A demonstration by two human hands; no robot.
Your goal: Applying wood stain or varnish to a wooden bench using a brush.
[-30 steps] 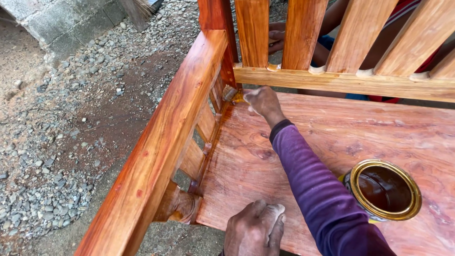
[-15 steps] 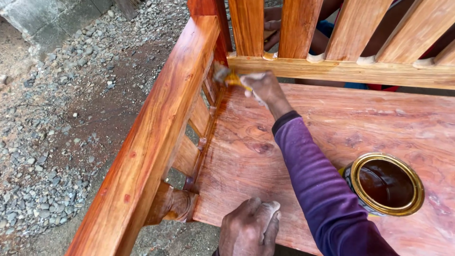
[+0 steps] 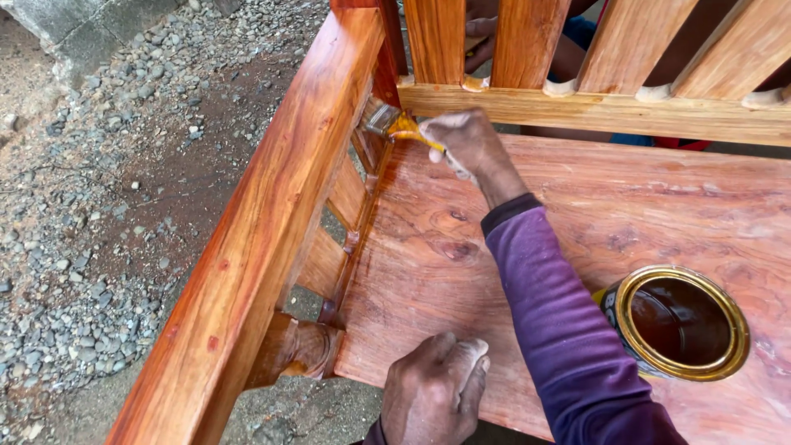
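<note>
At the far left there is gravel ground (image 3: 91,214) with small grey stones and brown earth, and a concrete block (image 3: 91,21) in the top corner. Next to it comes the wide armrest (image 3: 272,214) of a wooden bench, shiny and orange-red, running from the bottom edge up to the back post. Under the armrest there are short slats (image 3: 329,255) and a turned front leg (image 3: 297,346).

The left hand (image 3: 432,387) rests on the front edge of the seat (image 3: 428,247), near the bottom of the view. Its fingers are curled and pressed against the board; it holds nothing that I can see.

Further up, the right hand (image 3: 470,144), with a purple sleeve (image 3: 552,313), reaches to the back corner of the seat. Its fingers are closed around the yellow handle of a paintbrush (image 3: 395,125). The bristles touch the inner side of the armrest, just beside the corner post, below the back rail (image 3: 610,111). The wood around this corner looks wet and darker.

To the right, an open round can (image 3: 676,321) with a golden rim stands on the seat, just beside the sleeve. Dark brown liquid is inside it. Behind the vertical back slats (image 3: 610,41), part of another person (image 3: 486,37) is visible.
</note>
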